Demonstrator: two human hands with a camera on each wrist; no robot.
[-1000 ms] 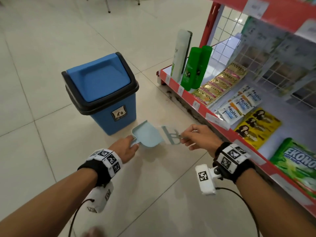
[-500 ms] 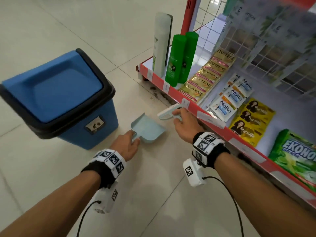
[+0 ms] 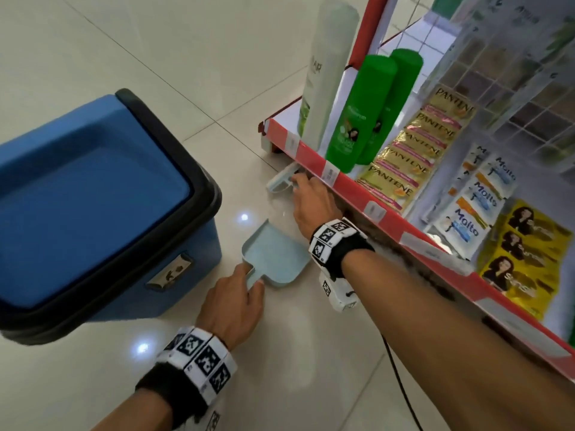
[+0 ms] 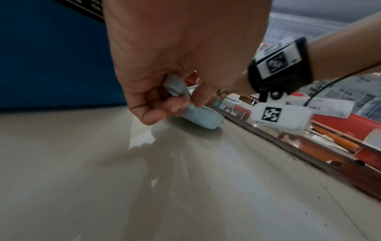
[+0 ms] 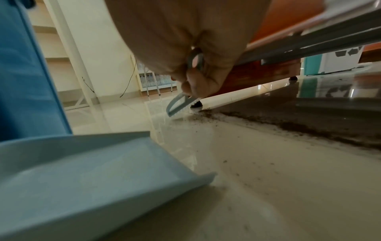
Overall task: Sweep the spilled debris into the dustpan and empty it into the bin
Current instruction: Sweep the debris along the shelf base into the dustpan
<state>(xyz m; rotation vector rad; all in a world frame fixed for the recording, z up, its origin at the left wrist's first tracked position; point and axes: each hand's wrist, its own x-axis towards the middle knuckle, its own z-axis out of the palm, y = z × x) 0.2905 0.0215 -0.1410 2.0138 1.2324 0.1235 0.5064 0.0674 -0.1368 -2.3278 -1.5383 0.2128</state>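
Observation:
A pale blue dustpan (image 3: 273, 258) lies flat on the tiled floor, its mouth facing the shelf. My left hand (image 3: 236, 293) grips its short handle (image 4: 177, 88). My right hand (image 3: 311, 203) holds a small pale blue brush (image 3: 280, 180), bristles down on the floor by the shelf's front corner. In the right wrist view the brush (image 5: 179, 106) touches the far end of a dark line of crumbly debris (image 5: 288, 125) running along the shelf base, and the dustpan (image 5: 86, 176) lies near the camera. A blue bin (image 3: 93, 206) with a black rim stands left of the dustpan.
A red-edged shelf (image 3: 373, 209) runs along the right, holding tall bottles (image 3: 361, 110) and sachet packs (image 3: 404, 157). Its low edge hangs over the debris. Open tiled floor (image 3: 295, 353) lies between my arms.
My right hand has carried the brush forward from beside the dustpan to the shelf's front corner. My head has dropped closer to the floor. The left hand has kept hold of the dustpan.

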